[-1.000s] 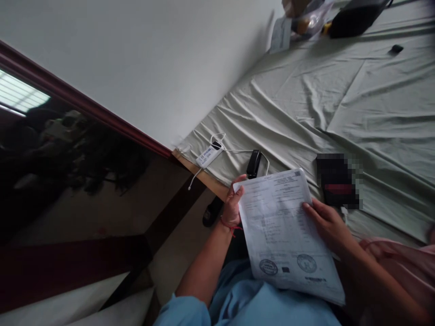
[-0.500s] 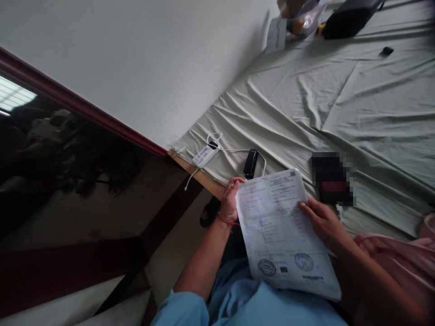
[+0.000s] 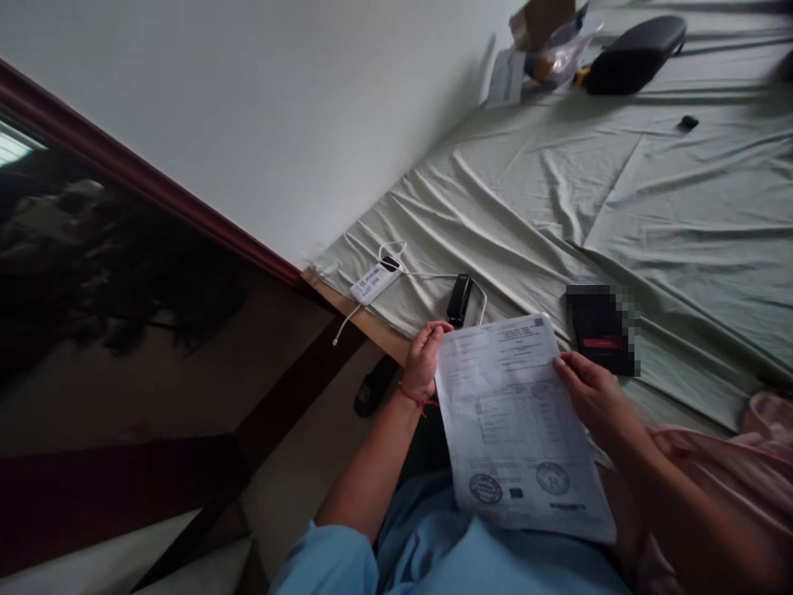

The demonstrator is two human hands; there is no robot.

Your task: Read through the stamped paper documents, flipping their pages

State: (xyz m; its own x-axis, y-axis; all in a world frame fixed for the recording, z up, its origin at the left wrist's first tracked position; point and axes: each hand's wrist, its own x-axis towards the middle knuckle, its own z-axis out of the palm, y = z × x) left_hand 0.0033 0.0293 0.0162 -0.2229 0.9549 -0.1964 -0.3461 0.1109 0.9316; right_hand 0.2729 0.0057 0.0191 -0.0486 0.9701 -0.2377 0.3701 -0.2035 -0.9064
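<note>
Printed paper sheets (image 3: 514,421) with round stamps near the lower edge lie tilted above my lap. My left hand (image 3: 424,359), with a red string at its wrist, is closed on their upper left edge. On the right edge, my right hand (image 3: 595,397) pinches the sheets between thumb and fingers. Just beyond my left hand a black elongated device (image 3: 459,299) rests on the cloth, with a white cable running by it. A dark, partly blurred flat object (image 3: 600,330) lies past my right hand.
A pale green sheet (image 3: 496,223) covers the surface, its wooden edge (image 3: 353,318) at left. On it are a white power strip (image 3: 375,283), a black case (image 3: 638,54), a small black item (image 3: 688,123) and pink cloth (image 3: 712,454). A white wall (image 3: 278,124) rises behind.
The camera view has shifted slightly. The sheets lie a little flatter, and my right hand has moved slightly up along their right edge. Both hands keep their hold.
</note>
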